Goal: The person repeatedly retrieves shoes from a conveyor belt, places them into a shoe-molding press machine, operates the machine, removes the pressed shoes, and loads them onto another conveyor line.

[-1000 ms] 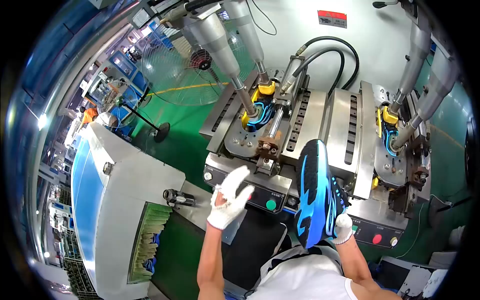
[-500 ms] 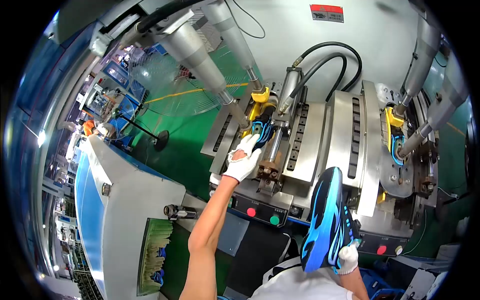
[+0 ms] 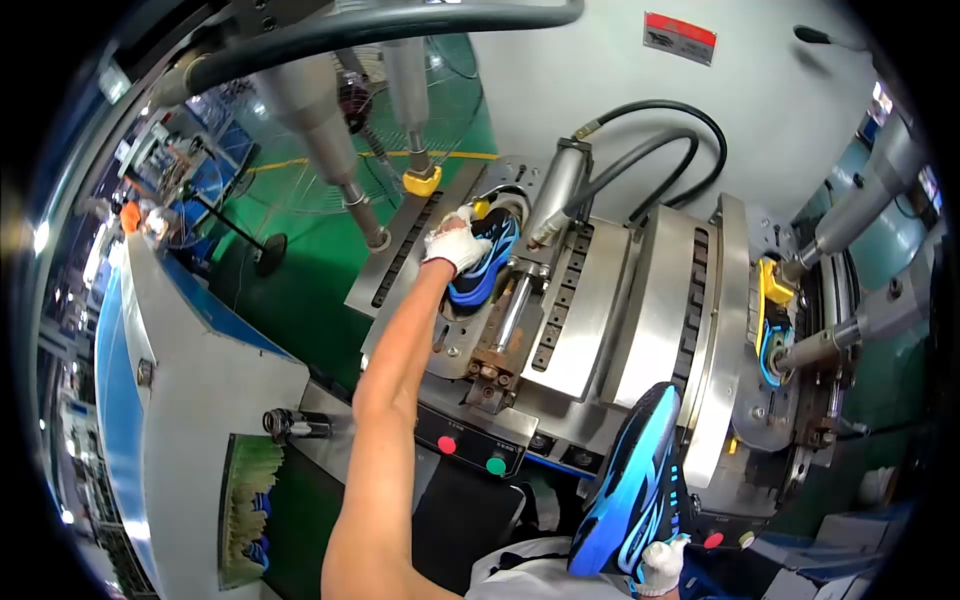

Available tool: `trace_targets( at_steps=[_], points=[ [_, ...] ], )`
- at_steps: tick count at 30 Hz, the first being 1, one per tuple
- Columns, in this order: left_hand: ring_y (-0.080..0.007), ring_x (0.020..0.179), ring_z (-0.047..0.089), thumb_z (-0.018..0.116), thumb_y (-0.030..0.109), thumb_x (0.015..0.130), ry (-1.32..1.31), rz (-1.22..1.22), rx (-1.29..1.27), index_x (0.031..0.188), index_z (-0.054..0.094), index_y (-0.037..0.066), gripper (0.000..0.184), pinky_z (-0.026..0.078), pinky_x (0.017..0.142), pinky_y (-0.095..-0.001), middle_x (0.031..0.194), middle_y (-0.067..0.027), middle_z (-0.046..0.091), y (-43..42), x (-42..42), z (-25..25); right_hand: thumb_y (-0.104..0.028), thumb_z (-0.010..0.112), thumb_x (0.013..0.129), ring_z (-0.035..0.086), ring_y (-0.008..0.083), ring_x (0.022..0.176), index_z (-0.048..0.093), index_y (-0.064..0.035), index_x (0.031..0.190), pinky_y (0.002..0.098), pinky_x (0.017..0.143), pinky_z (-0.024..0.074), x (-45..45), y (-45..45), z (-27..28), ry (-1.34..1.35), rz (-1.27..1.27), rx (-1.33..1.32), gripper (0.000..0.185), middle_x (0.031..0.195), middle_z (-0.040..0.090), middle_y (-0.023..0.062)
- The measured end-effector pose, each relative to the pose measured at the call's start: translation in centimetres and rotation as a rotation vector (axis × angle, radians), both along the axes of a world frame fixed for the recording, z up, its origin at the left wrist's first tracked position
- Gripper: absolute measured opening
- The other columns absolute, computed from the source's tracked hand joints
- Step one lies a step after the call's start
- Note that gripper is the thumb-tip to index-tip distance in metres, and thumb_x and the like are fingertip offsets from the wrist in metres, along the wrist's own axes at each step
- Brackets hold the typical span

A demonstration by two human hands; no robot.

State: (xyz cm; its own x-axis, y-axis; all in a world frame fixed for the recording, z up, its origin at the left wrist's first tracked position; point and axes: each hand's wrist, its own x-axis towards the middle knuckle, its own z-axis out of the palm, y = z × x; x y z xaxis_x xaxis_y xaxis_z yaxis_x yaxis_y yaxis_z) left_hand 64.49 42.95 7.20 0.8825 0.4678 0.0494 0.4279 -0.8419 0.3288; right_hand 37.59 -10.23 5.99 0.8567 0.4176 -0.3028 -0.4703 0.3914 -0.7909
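Note:
My left hand (image 3: 458,246), in a white glove, grips the upper of a black-and-blue shoe (image 3: 488,268) on the left station of the machine. That shoe lies with its blue sole edge toward me, and my fingers partly hide it. Low in the view, my right hand (image 3: 662,566), gloved too, is closed round the heel end of a second shoe (image 3: 630,490). Its blue and black sole shows, toe pointing up. A third shoe (image 3: 772,345) sits at the right station, under a yellow pad (image 3: 774,283) and a metal press rod (image 3: 815,347).
Over the left station hang two press rods, one with a yellow pad (image 3: 422,182). Steel blocks (image 3: 580,310) fill the middle of the machine. Red and green buttons (image 3: 496,466) line its front panel. A grey cabinet (image 3: 200,380) stands at left, with a fan beyond.
The left station's press rods have lifted off the shoe there. My left hand has moved up onto that shoe's upper and grips it. My right hand still holds its shoe, slightly lower in view.

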Motion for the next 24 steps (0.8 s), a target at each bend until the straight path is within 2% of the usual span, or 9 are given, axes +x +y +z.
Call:
trace_targets(
  at_steps=[3, 5, 6, 9, 17, 19, 20, 21, 24],
  points=[
    [-0.0384, 0.118, 0.063, 0.077, 0.037, 0.078, -0.203, -0.043, 0.051, 0.131, 0.058, 0.015, 0.061, 0.048, 0.103, -0.0502, 0.128, -0.0185, 0.064, 0.2, -4.5, 4.4, -0.010, 0.074, 0.086, 0.067, 0.0197, 0.099, 0.039, 0.0004, 0.150, 0.0334, 0.087, 0.0576, -0.3, 0.2, -1.2, -0.077, -0.007, -0.060, 0.074, 0.127, 0.062, 0.0100],
    [-0.0364, 0.121, 0.061, 0.079, 0.036, 0.076, -0.306, -0.008, 0.060, 0.133, 0.059, 0.011, 0.065, 0.047, 0.104, -0.0469, 0.130, -0.0185, 0.063, -1.5, -10.7, 8.4, -0.001, 0.061, 0.083, 0.057, 0.0067, 0.072, 0.056, 0.0008, 0.126, 0.0258, 0.063, 0.0520, -0.3, 2.0, -0.5, 0.087, -0.148, -0.203, 0.043, 0.096, 0.062, 0.0012],
    [-0.0357, 0.119, 0.062, 0.079, 0.033, 0.076, -0.355, 0.022, 0.029, 0.130, 0.061, 0.010, 0.062, 0.049, 0.102, -0.0465, 0.129, -0.0178, 0.064, -2.5, -14.2, 10.1, -0.012, 0.060, 0.091, 0.055, 0.0079, 0.067, 0.055, -0.0065, 0.114, 0.0253, 0.061, 0.0515, 0.2, 4.4, 2.3, 0.053, -0.109, -0.236, 0.024, 0.086, 0.057, -0.0010],
    [-0.0367, 0.114, 0.064, 0.082, 0.026, 0.076, -0.550, 0.036, -0.028, 0.128, 0.062, 0.003, 0.061, 0.051, 0.098, -0.0422, 0.123, -0.0205, 0.065, -3.6, -25.1, 9.9, -0.002, 0.075, 0.083, 0.069, 0.0164, 0.079, 0.058, 0.0033, 0.121, 0.0314, 0.072, 0.0597, 3.3, 10.1, 5.5, -0.017, 0.003, -0.071, 0.041, 0.098, 0.069, 0.0098],
    [-0.0373, 0.111, 0.066, 0.086, 0.017, 0.069, -0.373, 0.514, -0.204, 0.123, 0.063, 0.004, 0.061, 0.053, 0.095, -0.0429, 0.120, -0.0179, 0.066, -11.7, -50.7, -0.8, -0.004, 0.059, 0.095, 0.072, 0.0253, 0.096, 0.064, -0.0020, 0.113, 0.0445, 0.089, 0.0604, 18.7, 36.1, 7.5, 0.078, 0.389, 0.270, 0.019, 0.106, 0.072, 0.0122],
    [-0.0372, 0.113, 0.064, 0.086, 0.020, 0.068, -0.226, 0.739, -0.263, 0.124, 0.063, 0.005, 0.062, 0.051, 0.098, -0.0446, 0.121, -0.0178, 0.066, -14.3, -55.2, -3.5, -0.004, 0.064, 0.091, 0.069, 0.0234, 0.076, 0.066, -0.0051, 0.100, 0.0425, 0.066, 0.0597, 23.8, 40.6, 4.7, 0.071, 0.354, -0.083, 0.010, 0.088, 0.070, 0.0078],
    [-0.0375, 0.114, 0.063, 0.085, 0.022, 0.068, -0.183, 0.834, -0.293, 0.124, 0.064, 0.006, 0.062, 0.050, 0.100, -0.0448, 0.121, -0.0180, 0.066, -15.7, -57.0, -4.7, -0.004, 0.068, 0.086, 0.063, 0.0199, 0.064, 0.067, -0.0069, 0.089, 0.0384, 0.053, 0.0492, 27.1, 43.2, 1.2, -0.055, 0.134, -0.424, 0.004, 0.079, 0.066, 0.0058],
    [-0.0379, 0.114, 0.063, 0.084, 0.022, 0.068, -0.123, 0.927, -0.275, 0.125, 0.063, 0.005, 0.063, 0.050, 0.100, -0.0447, 0.122, -0.0182, 0.066, -17.1, -58.7, -6.1, -0.002, 0.072, 0.080, 0.058, 0.0166, 0.060, 0.066, -0.0075, 0.079, 0.0374, 0.051, 0.0409, 28.3, 44.6, -0.5, -0.212, 0.114, -0.552, 0.008, 0.073, 0.061, 0.0049],
    [-0.0376, 0.114, 0.063, 0.083, 0.020, 0.069, -0.070, 1.163, -0.294, 0.127, 0.060, 0.002, 0.064, 0.049, 0.101, -0.0451, 0.122, -0.0200, 0.064, -20.7, -61.9, -9.2, -0.009, 0.066, 0.082, 0.071, 0.0244, 0.077, 0.071, -0.0047, 0.085, 0.0400, 0.066, 0.0537, 34.0, 49.3, -10.5, -0.700, 0.155, -1.028, 0.007, 0.084, 0.071, 0.0143]
  ],
)
